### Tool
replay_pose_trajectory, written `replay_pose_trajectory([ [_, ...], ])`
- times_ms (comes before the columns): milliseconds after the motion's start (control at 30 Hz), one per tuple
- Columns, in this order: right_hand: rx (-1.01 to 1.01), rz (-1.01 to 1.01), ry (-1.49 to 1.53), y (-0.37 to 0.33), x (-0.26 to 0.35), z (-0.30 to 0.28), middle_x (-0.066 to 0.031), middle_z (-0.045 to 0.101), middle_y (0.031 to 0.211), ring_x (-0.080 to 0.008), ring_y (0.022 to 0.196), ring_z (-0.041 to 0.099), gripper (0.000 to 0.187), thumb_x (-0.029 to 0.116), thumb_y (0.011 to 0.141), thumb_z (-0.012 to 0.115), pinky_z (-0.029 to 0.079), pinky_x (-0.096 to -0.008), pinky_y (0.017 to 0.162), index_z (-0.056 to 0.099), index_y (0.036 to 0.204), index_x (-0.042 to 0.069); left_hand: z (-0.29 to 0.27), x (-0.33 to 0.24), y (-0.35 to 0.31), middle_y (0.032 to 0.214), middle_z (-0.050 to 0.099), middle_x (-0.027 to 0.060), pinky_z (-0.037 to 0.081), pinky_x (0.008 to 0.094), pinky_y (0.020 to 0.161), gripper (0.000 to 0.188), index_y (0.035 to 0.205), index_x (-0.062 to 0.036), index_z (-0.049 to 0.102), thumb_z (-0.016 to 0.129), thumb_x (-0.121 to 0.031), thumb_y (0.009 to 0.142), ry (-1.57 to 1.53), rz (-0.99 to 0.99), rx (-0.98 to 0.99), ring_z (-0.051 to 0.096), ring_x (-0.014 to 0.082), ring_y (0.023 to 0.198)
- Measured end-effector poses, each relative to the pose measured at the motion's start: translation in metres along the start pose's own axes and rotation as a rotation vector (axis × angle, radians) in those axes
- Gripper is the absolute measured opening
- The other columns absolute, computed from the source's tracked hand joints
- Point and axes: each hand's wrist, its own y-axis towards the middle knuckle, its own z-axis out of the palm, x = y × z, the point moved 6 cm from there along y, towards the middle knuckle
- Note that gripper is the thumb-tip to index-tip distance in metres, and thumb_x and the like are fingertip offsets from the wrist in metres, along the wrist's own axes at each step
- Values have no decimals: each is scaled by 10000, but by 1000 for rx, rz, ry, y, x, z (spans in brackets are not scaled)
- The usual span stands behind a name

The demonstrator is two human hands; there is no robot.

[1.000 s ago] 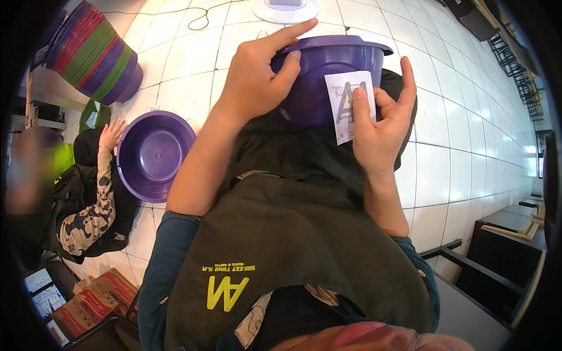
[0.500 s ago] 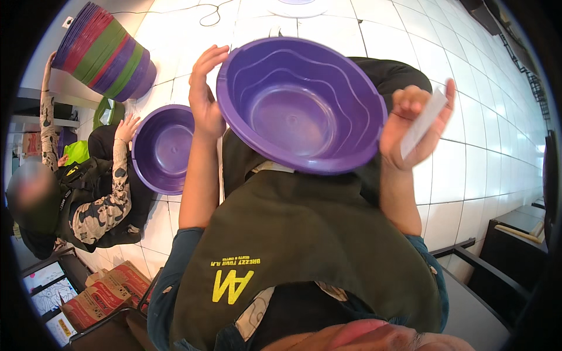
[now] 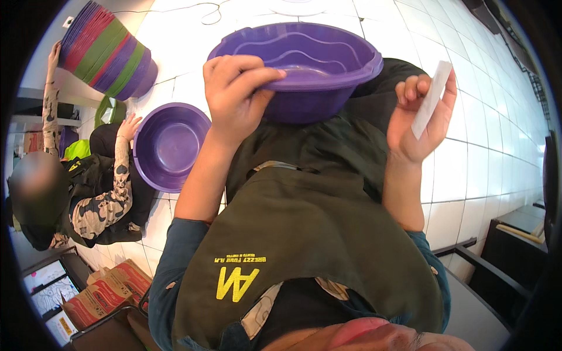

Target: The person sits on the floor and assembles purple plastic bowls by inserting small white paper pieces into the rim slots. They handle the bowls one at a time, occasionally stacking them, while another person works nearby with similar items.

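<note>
A purple plastic basin (image 3: 316, 105) is tilted above my lap, its inner wall with wavy lines partly showing. My left hand (image 3: 237, 93) grips its near left rim, fingers over the edge and thumb below. Off to the right, apart from the basin, my right hand (image 3: 418, 117) holds a narrow whitish strip (image 3: 432, 99) that looks like a label or paper, upright between thumb and fingers. The strip's face is too pale to make out.
At the left a co-worker in patterned sleeves (image 3: 102, 213) sits beside a second purple basin (image 3: 172, 149), one hand on its rim. Behind leans a tall stack of coloured basins (image 3: 105, 52). Cardboard boxes (image 3: 108, 292) lie lower left; a dark chair frame (image 3: 492, 269) stands right.
The basin has tipped so its opening faces away more, and my left hand has shifted onto its near rim. My right hand has come away from the basin's side, still with the strip.
</note>
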Motion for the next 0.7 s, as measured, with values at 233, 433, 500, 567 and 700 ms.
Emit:
replay_pose_trajectory([
  [233, -46, 53, -460, -19, 8, 48, -130, 662, 873, -122, 736, 553, 597, 25, 1022, 566, 438, -256, 679, 324, 1566, -28, 6, 35, 0, 915, 682, 45, 479, 258, 712, 65, 984, -23, 731, 738, -87, 986, -429, -285, -189, 612, 132, 783],
  [433, 20, 90, -402, -18, 0, 39, -184, 728, 1002, -128, 855, 663, 593, -44, 1022, 563, 526, -245, 775, 318, 1562, -30, 37, 79, -49, 890, 635, 10, 449, 248, 728, 119, 1101, -6, 660, 633, -113, 1056, -733, -599, -201, 545, 82, 801],
  [500, 10, 100, -376, -18, -5, 37, -185, 729, 1014, -128, 869, 668, 596, -44, 1019, 571, 531, -245, 779, 322, 1560, -25, 37, 85, -56, 901, 641, 13, 452, 262, 743, 130, 1122, -12, 659, 611, -107, 1048, -682, -587, -167, 552, 89, 819],
  [567, 4, 110, -373, -19, -12, 36, -181, 726, 1016, -131, 879, 668, 592, -46, 1019, 567, 539, -250, 790, 328, 1559, -18, 31, 79, -46, 929, 670, 33, 463, 284, 759, 145, 1129, -21, 667, 602, -95, 1024, -547, -551, -111, 583, 116, 838],
  [700, 83, 109, -417, -23, -21, 38, -226, 736, 1077, -145, 897, 696, 610, -65, 1022, 543, 568, -266, 817, 290, 1574, -12, 5, 17, 7, 1037, 723, 103, 496, 307, 817, 251, 1194, -9, 681, 633, -57, 953, -146, -120, -47, 654, 196, 910],
])
